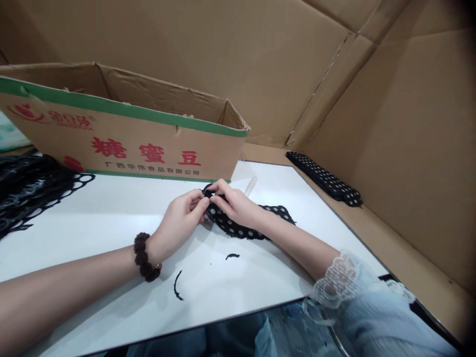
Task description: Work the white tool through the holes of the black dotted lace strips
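Observation:
A flat black piece with rows of pale round dots (238,229) lies on the white table, its left end raised a little between my hands. My left hand (186,210) pinches that end, thumb against the bent fingers. Just beside it my right hand (234,203) grips the same end with thumb and fingertips, its forearm crossing over the piece. Whether the dots are holes or printed spots I cannot tell. Two thin black scraps, a curved strip (176,286) and a shorter bit (232,256), lie nearer to me.
An open cardboard box (148,144) with red characters stands behind my hands. At the left is a heap of black pieces with ring-like edges (33,188). A stack of dotted black pieces (323,178) rests along the right cardboard wall (409,124). Behind my hands lies a clear strip (251,185).

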A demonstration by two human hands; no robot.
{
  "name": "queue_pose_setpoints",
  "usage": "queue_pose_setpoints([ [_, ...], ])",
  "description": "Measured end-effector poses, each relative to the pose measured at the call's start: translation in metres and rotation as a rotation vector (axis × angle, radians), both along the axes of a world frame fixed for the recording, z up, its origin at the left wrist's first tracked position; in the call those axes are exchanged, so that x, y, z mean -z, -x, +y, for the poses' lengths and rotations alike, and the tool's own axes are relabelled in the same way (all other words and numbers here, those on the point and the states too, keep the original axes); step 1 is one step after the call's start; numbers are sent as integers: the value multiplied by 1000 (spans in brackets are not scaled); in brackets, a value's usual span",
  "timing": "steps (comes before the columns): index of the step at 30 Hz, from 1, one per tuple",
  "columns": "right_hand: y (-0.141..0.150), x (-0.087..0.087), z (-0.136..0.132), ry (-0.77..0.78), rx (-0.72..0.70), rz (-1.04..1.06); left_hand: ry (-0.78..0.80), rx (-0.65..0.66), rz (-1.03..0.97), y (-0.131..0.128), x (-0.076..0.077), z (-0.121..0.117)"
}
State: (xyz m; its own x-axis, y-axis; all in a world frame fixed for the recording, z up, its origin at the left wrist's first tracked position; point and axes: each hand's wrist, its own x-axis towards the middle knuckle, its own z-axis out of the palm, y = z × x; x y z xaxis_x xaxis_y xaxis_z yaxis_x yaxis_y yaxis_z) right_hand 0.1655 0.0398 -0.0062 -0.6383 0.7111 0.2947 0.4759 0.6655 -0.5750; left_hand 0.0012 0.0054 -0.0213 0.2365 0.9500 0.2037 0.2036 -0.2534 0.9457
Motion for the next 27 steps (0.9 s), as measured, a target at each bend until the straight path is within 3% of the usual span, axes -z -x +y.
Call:
queue_pose_setpoints([
  [10,-1,-6,-5,-32,43,-45,-49,97,115,0,-6,1],
  [14,0,-3,-1,52,88,153,-44,120,106,0,-5,1],
  [21,-23,-7,30,212,494,736,69,47,23,-1,-3,0],
  [27,-20,-4,24,180,318,499,195,31,-215,-5,-4,1],
])
